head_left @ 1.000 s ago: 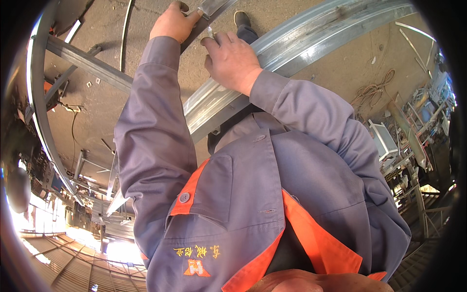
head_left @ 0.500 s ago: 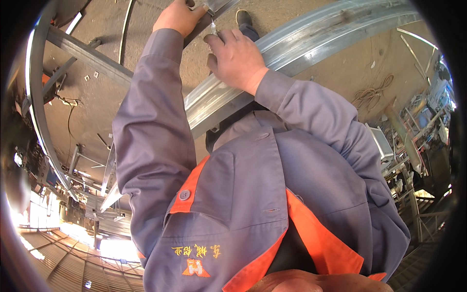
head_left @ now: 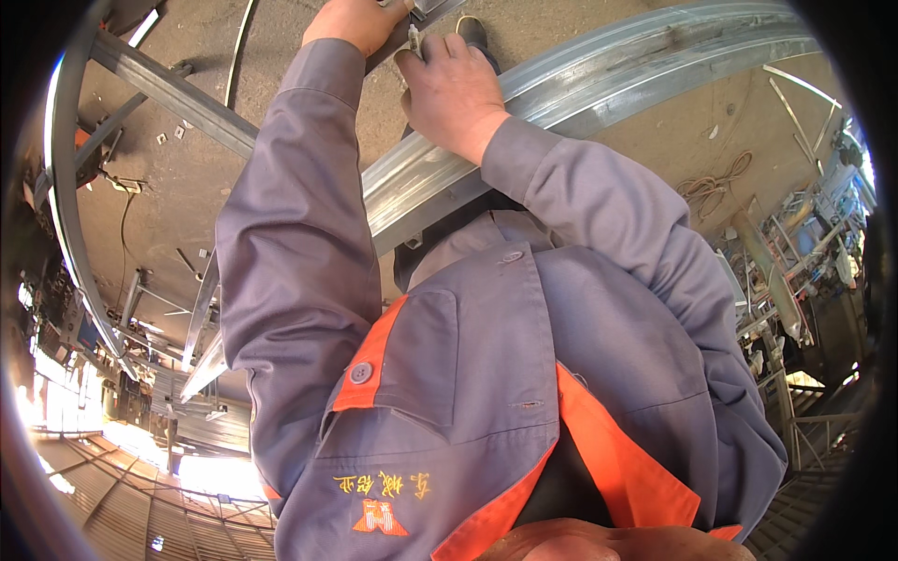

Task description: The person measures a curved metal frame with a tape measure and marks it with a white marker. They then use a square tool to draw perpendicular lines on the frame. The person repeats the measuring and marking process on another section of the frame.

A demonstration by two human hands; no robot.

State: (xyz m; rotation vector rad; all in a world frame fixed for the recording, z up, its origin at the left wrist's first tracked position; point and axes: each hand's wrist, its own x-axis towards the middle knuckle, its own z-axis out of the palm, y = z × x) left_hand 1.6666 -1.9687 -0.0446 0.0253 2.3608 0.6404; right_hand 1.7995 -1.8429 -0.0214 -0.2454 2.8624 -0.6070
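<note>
My left hand (head_left: 351, 23) is cut off by the top edge, its thumb bent in against the end of a dark metal bar (head_left: 385, 54). Whatever its fingers grip is out of sight. Just right of it, my right hand (head_left: 456, 98) has its fingers curled at a small, pale, slim piece (head_left: 414, 37), too small to name. Beneath my right wrist runs a long silvery metal profile (head_left: 580, 93) with grooves along it, slanting from lower left to upper right.
On the left, a grey metal beam (head_left: 173, 93) meets a long upright-curving bar (head_left: 64, 187). A dark shoe (head_left: 472, 35) shows beyond my right hand. A coiled cord (head_left: 716, 182) lies on the brown floor at right, near piled metal scraps (head_left: 795, 234). Small square pieces (head_left: 178, 133) lie at left.
Both hands have shifted slightly, the left upward and to the right. My right fingers have curled closer round the small pale piece. The view has tilted a little.
</note>
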